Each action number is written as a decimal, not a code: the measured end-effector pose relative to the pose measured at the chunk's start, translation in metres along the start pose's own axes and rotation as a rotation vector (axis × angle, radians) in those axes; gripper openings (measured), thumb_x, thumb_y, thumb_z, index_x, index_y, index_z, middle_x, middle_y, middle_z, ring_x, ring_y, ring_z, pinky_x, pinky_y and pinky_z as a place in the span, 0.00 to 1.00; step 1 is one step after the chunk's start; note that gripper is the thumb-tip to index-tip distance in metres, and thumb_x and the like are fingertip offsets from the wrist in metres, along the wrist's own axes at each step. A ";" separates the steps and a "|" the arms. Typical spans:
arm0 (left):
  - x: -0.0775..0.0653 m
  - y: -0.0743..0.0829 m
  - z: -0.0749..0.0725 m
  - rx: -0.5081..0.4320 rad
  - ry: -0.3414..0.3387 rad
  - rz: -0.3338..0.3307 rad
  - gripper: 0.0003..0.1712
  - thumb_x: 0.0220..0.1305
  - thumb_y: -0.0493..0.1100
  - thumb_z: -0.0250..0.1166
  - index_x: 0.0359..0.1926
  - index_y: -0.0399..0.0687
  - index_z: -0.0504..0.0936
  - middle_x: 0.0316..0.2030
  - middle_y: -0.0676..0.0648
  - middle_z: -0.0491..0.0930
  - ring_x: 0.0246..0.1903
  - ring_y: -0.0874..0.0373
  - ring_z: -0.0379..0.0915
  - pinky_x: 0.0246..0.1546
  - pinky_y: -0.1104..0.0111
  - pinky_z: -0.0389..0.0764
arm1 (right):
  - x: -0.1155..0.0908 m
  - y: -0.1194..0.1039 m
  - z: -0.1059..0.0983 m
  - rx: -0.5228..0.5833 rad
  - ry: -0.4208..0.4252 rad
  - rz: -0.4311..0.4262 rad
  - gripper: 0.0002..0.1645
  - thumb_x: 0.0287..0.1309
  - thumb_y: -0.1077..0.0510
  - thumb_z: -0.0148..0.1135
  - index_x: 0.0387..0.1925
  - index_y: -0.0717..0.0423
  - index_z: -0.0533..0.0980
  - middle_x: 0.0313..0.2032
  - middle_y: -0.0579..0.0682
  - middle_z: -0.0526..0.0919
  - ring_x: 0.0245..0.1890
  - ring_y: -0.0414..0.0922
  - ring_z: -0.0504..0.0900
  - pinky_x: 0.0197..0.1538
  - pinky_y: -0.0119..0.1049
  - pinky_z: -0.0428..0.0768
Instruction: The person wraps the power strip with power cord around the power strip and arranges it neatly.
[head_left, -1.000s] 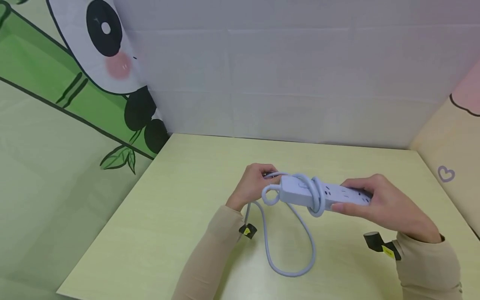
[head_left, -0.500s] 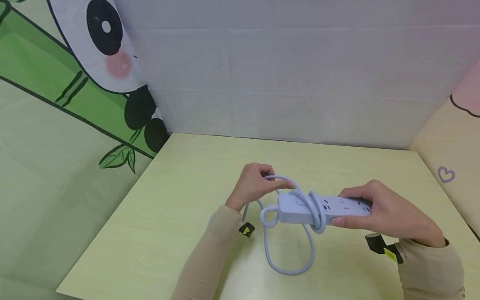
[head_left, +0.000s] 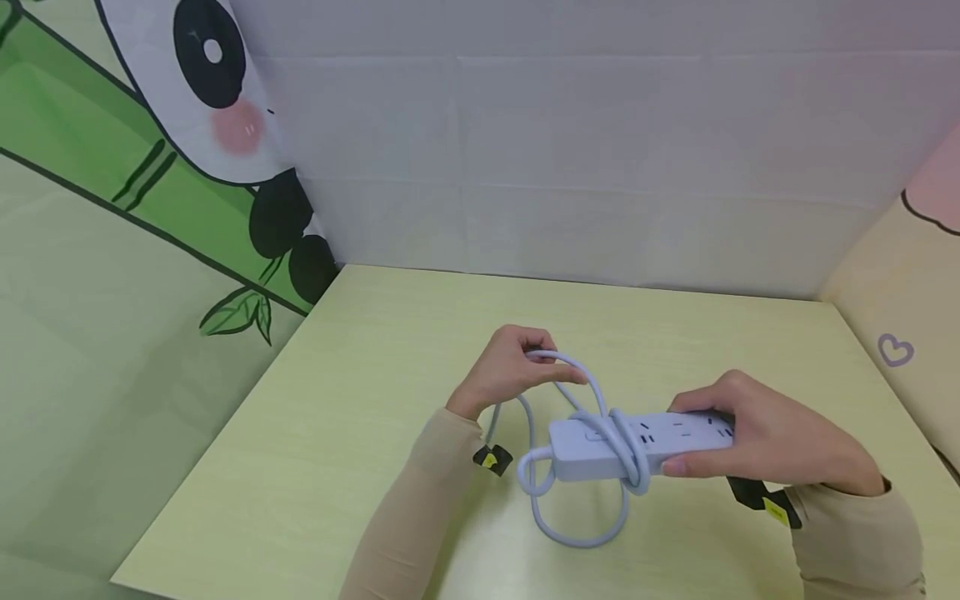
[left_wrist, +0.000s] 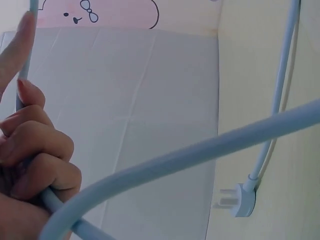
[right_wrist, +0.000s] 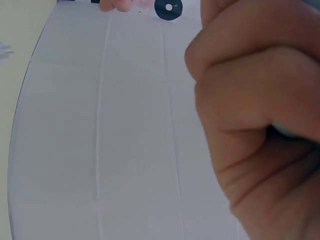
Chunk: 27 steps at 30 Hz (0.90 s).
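In the head view my right hand (head_left: pixel 772 433) grips the right end of a white power strip (head_left: pixel 585 454), held up over the table. A few turns of its cord (head_left: pixel 633 450) wrap round the strip's middle. To the left, my left hand (head_left: pixel 510 367) holds the cord, which runs from its fingers down to the strip. In the left wrist view curled fingers (left_wrist: pixel 45 145) close round the cord, and the plug (left_wrist: pixel 245 200) shows beyond with its prongs out. My right hand's curled fingers (right_wrist: pixel 260 95) fill the right of its wrist view, mostly hiding the strip.
A slack loop of cord (head_left: pixel 581 543) hangs below the strip. The pale yellow table (head_left: pixel 300 467) lies beneath both hands. A grey-white wall sheet (head_left: pixel 570 167) stands behind, with a cartoon-printed sheet (head_left: pixel 90 375) at left and a pinkish one (head_left: pixel 900 275) at right.
My right hand has lowered the power strip and moved it slightly left. The left hand stays nearly in place, and the cord from it now arches over the strip's top.
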<state>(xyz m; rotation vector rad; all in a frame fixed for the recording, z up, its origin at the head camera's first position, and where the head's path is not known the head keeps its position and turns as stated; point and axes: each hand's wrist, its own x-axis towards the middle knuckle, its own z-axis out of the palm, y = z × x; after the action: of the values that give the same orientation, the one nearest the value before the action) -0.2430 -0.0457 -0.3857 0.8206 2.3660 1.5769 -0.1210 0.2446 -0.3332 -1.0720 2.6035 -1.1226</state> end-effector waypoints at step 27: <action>-0.023 0.014 -0.005 -0.004 0.036 0.074 0.11 0.53 0.52 0.79 0.33 0.55 0.88 0.18 0.54 0.65 0.22 0.62 0.58 0.30 0.72 0.64 | 0.000 -0.025 0.023 -0.050 -0.039 0.122 0.05 0.58 0.46 0.74 0.33 0.32 0.82 0.25 0.31 0.82 0.21 0.29 0.75 0.24 0.26 0.72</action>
<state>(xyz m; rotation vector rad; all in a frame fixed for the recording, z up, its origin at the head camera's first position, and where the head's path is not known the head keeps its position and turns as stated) -0.2206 -0.0580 -0.3745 0.8967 2.3824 1.6372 -0.0986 0.2195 -0.3328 -0.9202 2.6394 -1.0052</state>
